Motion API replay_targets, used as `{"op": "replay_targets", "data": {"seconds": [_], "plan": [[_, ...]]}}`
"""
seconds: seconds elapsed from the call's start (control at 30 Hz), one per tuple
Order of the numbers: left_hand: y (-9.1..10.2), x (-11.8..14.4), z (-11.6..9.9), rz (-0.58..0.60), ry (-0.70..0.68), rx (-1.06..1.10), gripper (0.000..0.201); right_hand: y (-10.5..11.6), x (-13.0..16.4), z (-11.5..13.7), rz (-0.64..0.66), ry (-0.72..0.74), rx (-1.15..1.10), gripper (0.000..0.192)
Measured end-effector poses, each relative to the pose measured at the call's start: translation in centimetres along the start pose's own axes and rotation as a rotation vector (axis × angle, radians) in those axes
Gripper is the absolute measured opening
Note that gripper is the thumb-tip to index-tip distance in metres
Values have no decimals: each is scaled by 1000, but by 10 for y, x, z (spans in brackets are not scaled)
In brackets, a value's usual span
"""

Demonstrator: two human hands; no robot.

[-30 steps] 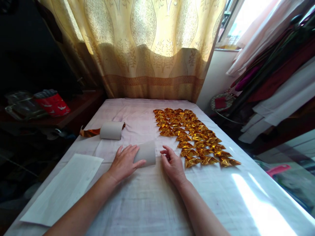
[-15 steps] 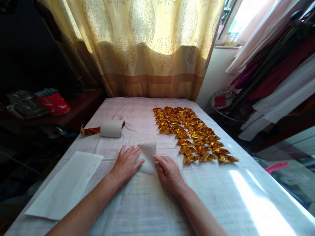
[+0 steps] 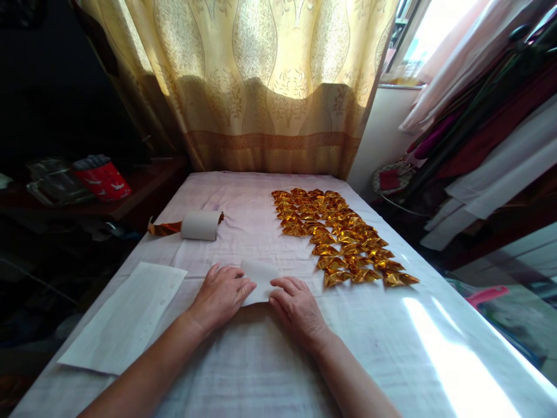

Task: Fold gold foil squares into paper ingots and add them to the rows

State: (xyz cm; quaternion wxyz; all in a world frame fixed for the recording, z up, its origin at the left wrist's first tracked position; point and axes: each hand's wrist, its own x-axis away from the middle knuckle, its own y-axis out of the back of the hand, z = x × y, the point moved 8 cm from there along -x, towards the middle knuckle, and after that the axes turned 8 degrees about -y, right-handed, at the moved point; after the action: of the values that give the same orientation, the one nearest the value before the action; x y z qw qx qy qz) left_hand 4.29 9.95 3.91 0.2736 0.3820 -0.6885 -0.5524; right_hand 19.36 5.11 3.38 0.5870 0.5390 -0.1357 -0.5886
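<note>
A small pale sheet of paper (image 3: 260, 283) lies between my hands on the cloth-covered table, its near edge curved and raised a little. At its left side my left hand (image 3: 221, 290) holds it, thumb on the near part and fingers reaching past the far left corner. My right hand (image 3: 296, 305) grips the right side with fingers curled and the thumb mostly hidden underneath. To the right are rows of folded gold foil pieces (image 3: 348, 241), apart from my hands.
A pale roll (image 3: 199, 225) with a gold foil strip (image 3: 165, 229) lies at the back left. A larger white sheet (image 3: 126, 319) rests on the left. Off the table stand a red cup (image 3: 103, 179) and a glass jug (image 3: 54, 183). A curtain (image 3: 278, 104) hangs behind; clothes (image 3: 491, 151) hang at right.
The small paper has turned and its near edge has come up. My left hand has shifted slightly down and left, and my right hand has closed in on the right edge.
</note>
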Motion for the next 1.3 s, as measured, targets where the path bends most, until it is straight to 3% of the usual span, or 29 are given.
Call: {"op": "replay_targets", "data": {"seconds": [0.1, 0.23, 0.37, 0.47, 0.7, 0.87, 1.03, 1.17, 1.3], "plan": [[0, 6, 0, 85, -53, 121, 44, -2, 0, -10, -22, -82, -73, 17], [7, 4, 3, 86, -40, 143, 32, -8, -1, -22, -1, -206, -91, 20], [8, -12, 14, 68, 116, 70, 38, -12, -2, -28, 18, -275, -79, 23], [3, -29, 17, 103, 138, 48, 46, -12, -4, -35, 9, -335, -58, 18], [2, -53, 22, 109, 153, 22, 29, -13, -26, -55, 35, -421, -10, 26], [3, -58, 24, 72, 118, 35, 12, -19, -49, -64, 79, -414, 1, 21], [-1, -53, 22, 9, 46, 116, 8, -24, -54, -62, 97, -385, -32, 24], [-9, -36, 23, -47, 55, 214, 8, -23, -48, -65, 126, -376, -154, 28], [-14, -19, 31, -198, 129, 474, 24, -24, -48, -69, 183, -400, -385, 10]]}}
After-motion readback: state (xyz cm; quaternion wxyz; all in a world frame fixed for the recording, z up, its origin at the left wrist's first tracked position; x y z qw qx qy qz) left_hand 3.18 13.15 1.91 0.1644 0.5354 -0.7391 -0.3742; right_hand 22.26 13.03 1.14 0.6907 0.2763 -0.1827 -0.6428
